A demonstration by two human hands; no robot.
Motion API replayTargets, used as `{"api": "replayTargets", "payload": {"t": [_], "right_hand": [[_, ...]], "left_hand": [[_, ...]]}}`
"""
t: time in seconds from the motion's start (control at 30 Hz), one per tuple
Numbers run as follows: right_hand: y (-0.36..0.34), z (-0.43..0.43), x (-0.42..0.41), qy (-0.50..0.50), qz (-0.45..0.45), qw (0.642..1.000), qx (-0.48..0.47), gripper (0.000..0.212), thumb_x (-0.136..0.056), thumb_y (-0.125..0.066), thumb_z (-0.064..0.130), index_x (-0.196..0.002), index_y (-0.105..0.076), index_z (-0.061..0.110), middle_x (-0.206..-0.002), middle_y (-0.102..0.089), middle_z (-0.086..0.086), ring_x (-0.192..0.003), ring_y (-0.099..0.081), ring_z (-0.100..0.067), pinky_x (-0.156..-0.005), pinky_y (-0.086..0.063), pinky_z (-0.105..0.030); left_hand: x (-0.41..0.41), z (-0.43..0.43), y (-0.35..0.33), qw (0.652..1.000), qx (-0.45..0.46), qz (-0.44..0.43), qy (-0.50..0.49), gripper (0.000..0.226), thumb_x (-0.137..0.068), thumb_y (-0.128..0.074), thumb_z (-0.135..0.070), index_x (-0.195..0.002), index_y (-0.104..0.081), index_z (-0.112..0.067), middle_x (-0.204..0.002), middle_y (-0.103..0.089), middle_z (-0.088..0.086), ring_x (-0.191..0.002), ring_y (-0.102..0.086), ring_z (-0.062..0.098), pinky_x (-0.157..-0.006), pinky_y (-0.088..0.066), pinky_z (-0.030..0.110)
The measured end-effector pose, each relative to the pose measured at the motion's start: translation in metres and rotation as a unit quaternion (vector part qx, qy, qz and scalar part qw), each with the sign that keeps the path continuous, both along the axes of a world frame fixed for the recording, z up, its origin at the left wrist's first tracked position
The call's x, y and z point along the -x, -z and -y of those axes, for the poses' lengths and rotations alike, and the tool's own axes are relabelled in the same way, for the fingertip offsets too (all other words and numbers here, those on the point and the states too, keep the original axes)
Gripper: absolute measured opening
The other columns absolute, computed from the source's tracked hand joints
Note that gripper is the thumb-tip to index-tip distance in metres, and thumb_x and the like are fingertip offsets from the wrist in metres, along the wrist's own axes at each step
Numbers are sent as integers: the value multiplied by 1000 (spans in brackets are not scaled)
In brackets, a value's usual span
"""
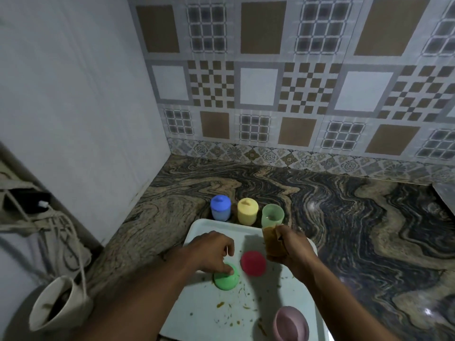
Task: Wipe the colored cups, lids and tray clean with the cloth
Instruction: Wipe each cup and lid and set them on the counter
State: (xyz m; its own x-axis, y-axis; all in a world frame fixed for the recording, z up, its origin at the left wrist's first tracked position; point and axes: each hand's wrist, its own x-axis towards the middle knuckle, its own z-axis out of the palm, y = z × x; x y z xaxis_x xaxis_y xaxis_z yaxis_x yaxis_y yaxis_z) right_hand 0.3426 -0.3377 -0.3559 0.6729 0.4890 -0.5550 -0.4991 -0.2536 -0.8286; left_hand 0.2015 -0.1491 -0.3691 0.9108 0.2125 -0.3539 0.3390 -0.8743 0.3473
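Fingers [226, 267] of the left hand [211, 249] pinch the green lid [226, 280], which lies flat on the tray [209, 232]. Gripped in the right hand [293, 249], the cloth [272, 242] points lengthwise away.

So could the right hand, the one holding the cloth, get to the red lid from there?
Probably yes. The red lid lies uncovered on the tray right beside the right hand and its cloth, nothing between them. The left hand holds the green lid, off to the side.
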Motion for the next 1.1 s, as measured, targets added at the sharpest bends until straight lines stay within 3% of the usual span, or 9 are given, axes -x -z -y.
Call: {"api": "replayTargets", "payload": {"t": [0.27,0.37,0.47,0.57,0.77,0.83,0.93,1.03,1.1], "right_hand": [[-3,4,21,-34,25,999,3,29,-96,-47,19,-94,-74,9,-72,-63,-13,-72,-56,-29,-70,-53,-41],[-2,3,24,-67,153,986,-4,26,-97,-51,25,-97,-74,13,-72,-62,-6,-68,-56,-23,-65,-51,-39],[-1,-1,31,-134,405,904,11,19,-95,-57,30,-104,-72,24,-83,-70,9,-76,-63,-8,-71,-51,-33],[14,-8,43,-191,567,801,-9,31,-90,-57,13,-119,-69,19,-108,-67,1,-97,-63,-14,-81,-52,-30],[24,1,45,-242,620,746,-35,34,-79,-47,13,-99,-74,21,-113,-66,6,-108,-61,-13,-88,-51,-24],[19,4,48,-197,562,802,-44,30,-81,-49,13,-93,-75,22,-101,-71,14,-100,-63,-5,-84,-51,-23],[6,-9,37,-27,233,962,-138,24,-83,-58,22,-91,-68,2,-74,-60,4,-67,-50,-17,-65,-43,-32],[-12,-28,33,27,-93,969,-229,32,-92,-46,36,-86,-56,6,-76,-45,-15,-65,-40,-25,-63,-36,-36],[-14,-40,36,22,-89,973,-213,34,-101,-40,29,-88,-58,3,-82,-49,-20,-70,-46,-28,-67,-41,-38]], "left_hand": [[17,11,10,999,-42,29,-11,27,-79,-75,-38,-103,-72,-27,-105,-70,-6,-98,-63,15,-73,-48,28],[15,11,4,995,-33,76,-56,21,-83,-72,-40,-99,-73,-27,-98,-72,-9,-90,-64,9,-71,-48,26],[9,10,-10,982,-12,165,-94,14,-82,-74,-38,-89,-74,-26,-84,-72,-11,-77,-63,3,-70,-53,29],[2,12,-26,958,-5,265,-107,12,-84,-74,-33,-91,-74,-23,-82,-69,-9,-73,-61,4,-68,-50,24],[4,2,-28,931,-24,340,-130,15,-85,-73,-33,-91,-72,-19,-84,-63,-8,-72,-57,6,-68,-51,30],[5,-2,-28,920,-20,360,-154,14,-84,-75,-33,-89,-72,-19,-82,-64,-9,-69,-58,4,-66,-52,29],[1,3,-32,913,0,378,-151,16,-81,-77,-35,-85,-72,-20,-79,-62,-12,-68,-58,3,-64,-52,26],[-5,14,-32,903,19,402,-150,16,-80,-76,-35,-81,-71,-20,-76,-63,-13,-68,-58,3,-62,-50,23],[-10,19,-29,897,28,416,-147,15,-80,-74,-33,-80,-70,-19,-76,-64,-10,-70,-59,4,-62,-50,23]]}}
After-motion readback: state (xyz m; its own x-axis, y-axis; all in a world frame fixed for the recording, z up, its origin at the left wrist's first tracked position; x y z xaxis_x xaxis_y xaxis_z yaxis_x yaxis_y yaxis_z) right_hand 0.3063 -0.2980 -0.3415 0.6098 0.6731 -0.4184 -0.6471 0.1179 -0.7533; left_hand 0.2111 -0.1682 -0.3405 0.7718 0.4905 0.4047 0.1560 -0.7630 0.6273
